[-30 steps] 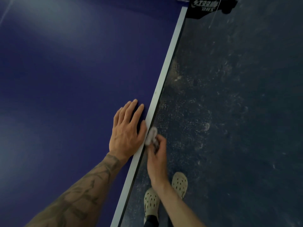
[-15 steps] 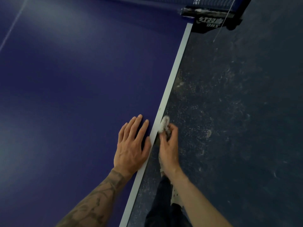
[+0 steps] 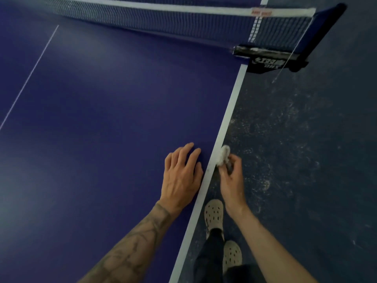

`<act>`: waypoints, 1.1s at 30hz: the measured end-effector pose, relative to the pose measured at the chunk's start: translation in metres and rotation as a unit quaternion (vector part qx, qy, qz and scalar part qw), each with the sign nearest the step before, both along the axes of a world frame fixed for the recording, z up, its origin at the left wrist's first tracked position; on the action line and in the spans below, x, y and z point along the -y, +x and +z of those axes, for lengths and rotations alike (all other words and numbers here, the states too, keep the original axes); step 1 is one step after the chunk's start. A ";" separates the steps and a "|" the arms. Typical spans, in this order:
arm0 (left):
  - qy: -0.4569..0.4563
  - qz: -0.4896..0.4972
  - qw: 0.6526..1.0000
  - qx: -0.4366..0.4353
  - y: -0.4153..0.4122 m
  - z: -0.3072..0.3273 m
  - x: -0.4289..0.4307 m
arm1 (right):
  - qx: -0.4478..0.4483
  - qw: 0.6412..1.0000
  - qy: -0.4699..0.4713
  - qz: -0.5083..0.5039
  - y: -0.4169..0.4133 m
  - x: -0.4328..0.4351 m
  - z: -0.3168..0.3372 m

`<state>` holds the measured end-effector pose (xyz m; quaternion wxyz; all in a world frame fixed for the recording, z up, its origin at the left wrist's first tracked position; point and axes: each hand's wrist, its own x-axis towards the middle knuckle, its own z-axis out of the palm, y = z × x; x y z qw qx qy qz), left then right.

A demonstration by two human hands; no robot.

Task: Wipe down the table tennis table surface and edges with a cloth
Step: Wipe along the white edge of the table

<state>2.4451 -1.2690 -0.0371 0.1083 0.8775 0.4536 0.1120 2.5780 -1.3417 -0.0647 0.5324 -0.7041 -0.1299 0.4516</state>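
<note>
Across the left of the frame lies the blue table top (image 3: 102, 119), with a thin white line (image 3: 30, 74) running up its upper left part. Your left hand (image 3: 181, 176) rests flat on the top at lower centre. Its fingers are straight and slightly spread, and its thumb side lies just beside the white edge stripe (image 3: 228, 119).

Right of that stripe, your right hand (image 3: 232, 180) pinches a small bunched white cloth (image 3: 223, 155) in curled fingers. The cloth is against the table's outer edge, just right of centre. The side face of the edge is hidden from this angle, so how much of it the cloth covers is hard to say.

Below that hand are your pale shoes (image 3: 214, 215) on the dark, scuffed floor (image 3: 306, 139), which fills the right of the frame.

Over the last second both hands have travelled along the edge toward the top of the frame. The left hand has kept flat while the right one slid the cloth. The net (image 3: 163, 19) and its black clamp (image 3: 269, 60) at upper right, barely showing before, are now in full view.

This suggests the edge pass is well along. What remains of this half's side looks to be the stretch from the cloth up to the clamp. You will likely need to work round the clamp rather than through it.
</note>
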 end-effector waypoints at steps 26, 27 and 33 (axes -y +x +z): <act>0.045 -0.038 0.998 -0.026 0.167 -0.025 -0.138 | -0.061 0.997 0.018 -0.036 0.127 -0.131 -0.012; 0.042 -0.038 0.998 -0.026 0.167 -0.025 -0.139 | -0.060 0.997 0.025 -0.039 0.132 -0.136 -0.011; 0.007 -0.032 0.999 -0.042 0.166 -0.022 -0.138 | -0.114 0.993 -0.037 0.016 0.105 -0.088 -0.012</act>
